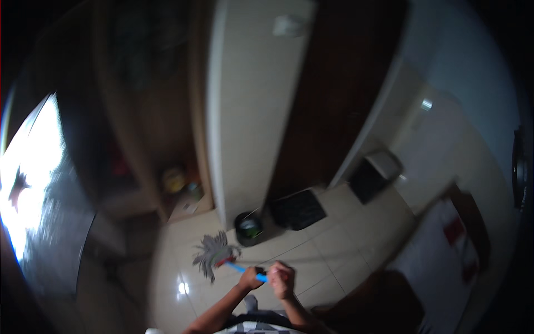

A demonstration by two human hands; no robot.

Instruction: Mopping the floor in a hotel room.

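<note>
Both my hands are closed around the blue handle (235,267) of a string mop. My left hand (251,279) grips it lower down, nearer the mop head, and my right hand (281,279) holds it close to the upper end. At the handle's far end is a red fitting, from which the grey mop head (212,252) fans out over the tiled floor. Just beyond the strands stands a dark bucket (248,228) with something green inside.
A black doormat (297,209) lies before a dark door (333,100). To its right is a dark bin-like container (369,179) by the wall. A bed (434,259) with a pale cover stands at right. Wooden shelving (183,208) and a bright window (33,167) are at left.
</note>
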